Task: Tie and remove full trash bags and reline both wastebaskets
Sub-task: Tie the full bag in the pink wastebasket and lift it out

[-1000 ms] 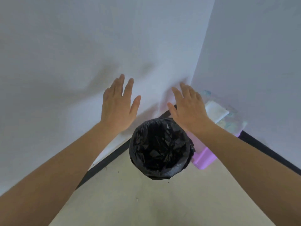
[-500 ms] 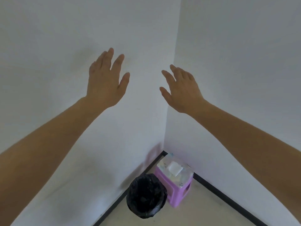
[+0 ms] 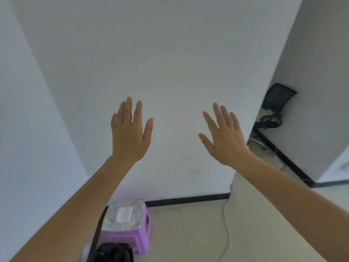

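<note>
A wastebasket lined with a black trash bag (image 3: 111, 253) stands in the wall corner at the bottom edge of the view, only its top showing. My left hand (image 3: 130, 135) and my right hand (image 3: 224, 138) are both raised in front of the white wall, far above the basket. Each hand is empty with its fingers spread.
A purple plastic stool (image 3: 136, 237) with a tissue pack (image 3: 122, 216) on top stands right of the basket. A thin cable (image 3: 226, 224) runs over the beige floor. Behind the wall's right end, a black office chair (image 3: 273, 106) stands in a passage.
The view has swung to the right, so the corner, basket and stool slid to the lower left. Both hands stay raised and open. The passage with the chair has come into sight.
</note>
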`<control>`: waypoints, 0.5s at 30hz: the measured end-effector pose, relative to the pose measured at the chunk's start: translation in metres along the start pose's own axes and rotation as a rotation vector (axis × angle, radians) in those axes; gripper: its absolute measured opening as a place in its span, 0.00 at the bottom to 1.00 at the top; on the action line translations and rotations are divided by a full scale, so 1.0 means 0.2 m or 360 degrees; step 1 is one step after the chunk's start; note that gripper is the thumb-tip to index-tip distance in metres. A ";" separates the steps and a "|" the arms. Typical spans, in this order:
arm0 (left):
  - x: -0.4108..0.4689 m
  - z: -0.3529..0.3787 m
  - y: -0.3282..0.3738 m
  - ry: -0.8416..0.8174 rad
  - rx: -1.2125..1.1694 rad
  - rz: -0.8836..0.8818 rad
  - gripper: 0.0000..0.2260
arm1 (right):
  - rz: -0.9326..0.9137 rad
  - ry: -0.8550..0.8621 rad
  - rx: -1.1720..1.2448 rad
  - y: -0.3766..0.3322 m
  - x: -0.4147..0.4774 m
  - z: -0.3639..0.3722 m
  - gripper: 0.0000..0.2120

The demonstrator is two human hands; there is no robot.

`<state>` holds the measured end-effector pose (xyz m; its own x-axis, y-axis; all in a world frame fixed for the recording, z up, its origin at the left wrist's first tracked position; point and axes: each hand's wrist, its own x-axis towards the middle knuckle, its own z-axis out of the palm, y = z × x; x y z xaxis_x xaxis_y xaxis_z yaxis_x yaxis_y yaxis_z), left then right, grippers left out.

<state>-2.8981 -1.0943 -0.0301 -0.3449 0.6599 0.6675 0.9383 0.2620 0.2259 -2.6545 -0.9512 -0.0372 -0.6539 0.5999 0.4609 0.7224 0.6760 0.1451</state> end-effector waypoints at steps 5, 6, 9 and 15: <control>0.17 0.37 0.99 -0.0126 -0.0445 0.0418 0.28 | 0.0561 -0.0034 -0.0302 0.81 -0.61 -0.28 0.32; 0.15 0.42 1.21 -0.0168 -0.0511 0.0521 0.28 | 0.0668 -0.0023 -0.0349 0.94 -0.75 -0.34 0.32; 0.01 0.54 1.84 -0.0280 -0.0663 0.0873 0.28 | 0.0968 0.0010 -0.0472 1.28 -1.18 -0.46 0.32; -0.28 0.80 2.93 -0.0448 -0.0856 0.1319 0.27 | 0.1382 -0.0121 -0.0564 1.91 -1.89 -0.51 0.32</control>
<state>-2.3342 -0.8643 -0.0486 0.4879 0.6495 0.5833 0.7480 -0.6554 0.1041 -2.1083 -0.9646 -0.0666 0.1422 0.8678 0.4761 0.9822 -0.1835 0.0412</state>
